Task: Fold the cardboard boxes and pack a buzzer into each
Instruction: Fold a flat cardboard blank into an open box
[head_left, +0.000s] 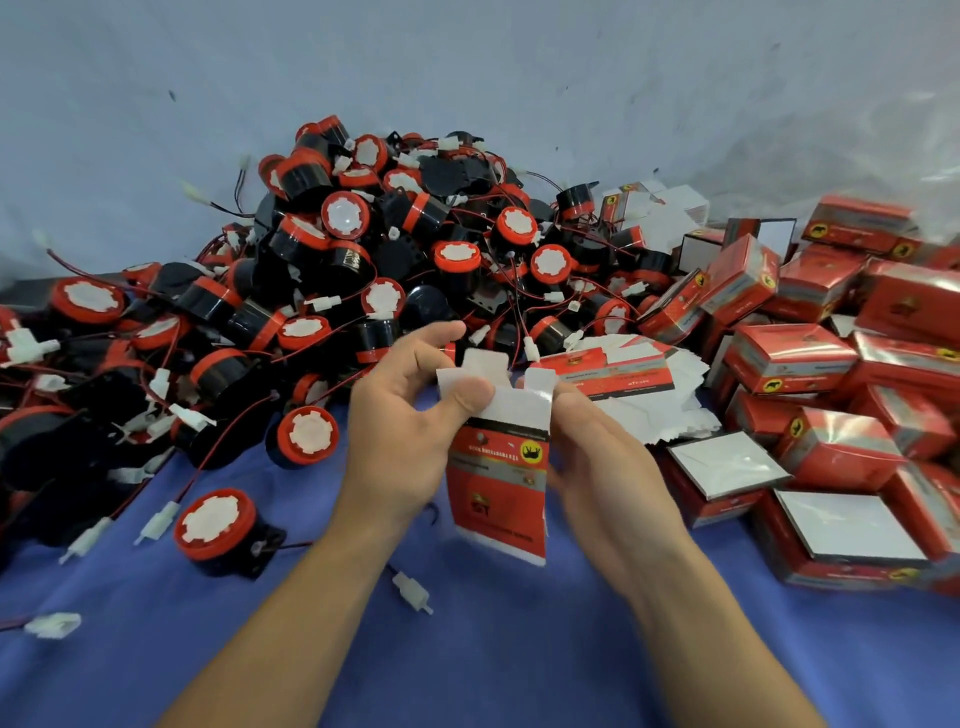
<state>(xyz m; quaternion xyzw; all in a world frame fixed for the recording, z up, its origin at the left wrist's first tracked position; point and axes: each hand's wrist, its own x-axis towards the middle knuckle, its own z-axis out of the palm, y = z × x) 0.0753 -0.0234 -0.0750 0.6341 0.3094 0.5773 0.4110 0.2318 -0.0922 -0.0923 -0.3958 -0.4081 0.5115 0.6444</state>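
You are at the folding step. The cardboard box (498, 493) in your hands is not yet opened out. It looks flat or nearly so, with its red printed face toward you and white flaps standing up at its top end.

Your left hand (400, 431) pinches that top end, with the thumb (467, 397) pressed onto a white flap from the front and the other fingers (441, 332) behind it. Your right hand (597, 457) meets the box's right edge and curls round it. Its tips are hidden behind the card, so exactly how they grip cannot be told. The box hangs between your two hands, clear of the table (467, 649), with its lower end pointing down toward the blue cloth.

Next, I judge, you need to squeeze the two side edges so the sleeve pops square. Then tuck one end's flaps shut before anything goes in. Thin card like this probably creases easily, so press along the scored lines rather than across a panel.

For filling, the nearest buzzer (306, 436) lies on the cloth just left of your left hand. A second buzzer (215, 525) sits closer to you, and the big pile of buzzers (363, 270) rises behind. More flat blanks (623, 374) lie just beyond your right hand, and finished boxes (810, 364) are heaped at the far right.
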